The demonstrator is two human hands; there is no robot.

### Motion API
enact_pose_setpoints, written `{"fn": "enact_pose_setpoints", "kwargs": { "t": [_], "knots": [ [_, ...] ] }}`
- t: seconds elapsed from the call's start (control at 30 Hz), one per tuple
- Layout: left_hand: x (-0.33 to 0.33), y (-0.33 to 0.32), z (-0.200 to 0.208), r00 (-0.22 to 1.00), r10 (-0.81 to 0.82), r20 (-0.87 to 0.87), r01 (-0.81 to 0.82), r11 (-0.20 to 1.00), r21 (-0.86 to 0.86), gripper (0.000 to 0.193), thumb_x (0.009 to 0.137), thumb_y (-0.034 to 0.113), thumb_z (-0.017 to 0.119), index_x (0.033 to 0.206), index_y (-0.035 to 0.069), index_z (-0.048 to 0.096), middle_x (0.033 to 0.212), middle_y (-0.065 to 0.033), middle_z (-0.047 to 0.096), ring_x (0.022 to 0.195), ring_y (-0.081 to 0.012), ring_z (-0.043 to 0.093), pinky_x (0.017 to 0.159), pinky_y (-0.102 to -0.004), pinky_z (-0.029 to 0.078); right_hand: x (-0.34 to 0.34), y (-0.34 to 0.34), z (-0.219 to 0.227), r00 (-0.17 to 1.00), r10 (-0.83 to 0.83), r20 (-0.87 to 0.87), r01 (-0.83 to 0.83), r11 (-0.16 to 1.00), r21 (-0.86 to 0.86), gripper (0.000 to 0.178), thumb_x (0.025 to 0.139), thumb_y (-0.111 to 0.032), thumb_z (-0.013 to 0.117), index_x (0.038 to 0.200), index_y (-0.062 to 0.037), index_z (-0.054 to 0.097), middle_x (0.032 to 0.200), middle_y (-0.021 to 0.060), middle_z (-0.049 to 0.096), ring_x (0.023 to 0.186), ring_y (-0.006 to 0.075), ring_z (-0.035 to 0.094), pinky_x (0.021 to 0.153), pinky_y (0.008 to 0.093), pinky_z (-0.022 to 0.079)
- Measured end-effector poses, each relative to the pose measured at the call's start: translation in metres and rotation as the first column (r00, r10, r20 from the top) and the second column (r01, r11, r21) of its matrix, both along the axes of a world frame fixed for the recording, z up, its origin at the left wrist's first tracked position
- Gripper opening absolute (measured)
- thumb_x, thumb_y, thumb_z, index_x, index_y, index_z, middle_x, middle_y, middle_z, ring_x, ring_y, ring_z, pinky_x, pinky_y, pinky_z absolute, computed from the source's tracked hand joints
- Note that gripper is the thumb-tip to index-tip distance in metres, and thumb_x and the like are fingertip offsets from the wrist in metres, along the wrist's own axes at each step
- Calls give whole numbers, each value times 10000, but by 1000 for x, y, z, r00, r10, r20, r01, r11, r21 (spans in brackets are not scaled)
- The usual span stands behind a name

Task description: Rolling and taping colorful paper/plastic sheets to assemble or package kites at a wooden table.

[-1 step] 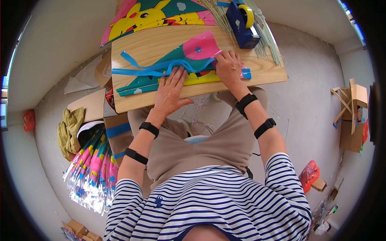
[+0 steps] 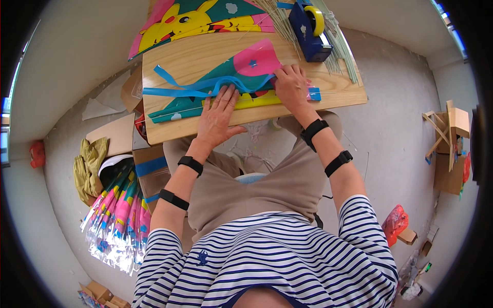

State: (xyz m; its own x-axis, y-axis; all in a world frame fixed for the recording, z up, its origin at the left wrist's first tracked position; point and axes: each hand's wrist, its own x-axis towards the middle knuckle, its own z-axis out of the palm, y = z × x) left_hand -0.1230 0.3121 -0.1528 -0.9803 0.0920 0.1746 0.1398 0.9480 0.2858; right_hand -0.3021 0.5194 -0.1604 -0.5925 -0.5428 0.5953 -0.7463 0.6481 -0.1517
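Tapering leftward, the printed sheet (image 2: 239, 73) stretches left to right.

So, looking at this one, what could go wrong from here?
The blue ribbon lies in loose curves by the left hand, so it might twist or catch on the fingers. The glossy sheet lies partly under the hands, and a tug could crease it. It also lies near the front edge of the table, so it might slip over if let go.

green-pink-yellow plastic sheet (image 2: 226, 69) | on table (image 2: 339, 95), tapering left | blue ribbon (image 2: 179, 93) | loosely looped atop sheet
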Motion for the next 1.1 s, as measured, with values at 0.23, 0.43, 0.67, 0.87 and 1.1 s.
{"fn": "enact_pose_setpoints", "kwargs": {
  "t": [0.23,0.43,0.67,0.87,1.1],
  "knots": [
    [0,0,1,1000,1,9,-1,1000,3,1115,691,534,847,1584,99,341,1653,-65,307,1538,-252,268,1256,-537,201,-2,6,9,985,49,163,-48,999,-8,293,790,-72,674,1083,-84,681,1036,119,665,1034,334,606,945,477,462],
    [0,-1,1,1000,-5,13,4,1000,7,1135,684,562,836,1592,103,334,1659,-75,308,1546,-273,252,1251,-546,196,-2,8,8,982,32,188,-20,997,-69,278,799,-50,658,1074,-78,680,997,129,678,989,337,627,921,453,486],
    [0,0,0,1000,-3,13,3,1000,13,1141,681,569,836,1596,114,328,1662,-67,302,1551,-264,244,1249,-544,204,-3,3,4,995,36,96,-31,998,-52,100,805,-47,631,884,-85,678,890,109,674,910,328,636,862,447,502],
    [1,0,0,1000,3,17,-3,1000,7,1135,689,578,830,1596,115,329,1664,-68,298,1553,-259,239,1247,-541,208,7,-4,1,1000,-8,-1,8,999,-45,72,787,-58,636,839,-89,674,875,95,656,901,317,622,916,466,482],
    [0,0,0,1000,4,13,-4,1000,-10,1128,687,592,822,1584,97,350,1658,-74,309,1551,-257,246,1249,-533,202,27,-4,-3,998,-37,-52,39,999,36,79,835,-116,627,869,-78,688,968,72,648,1008,287,613,1119,575,367]
  ]
}}
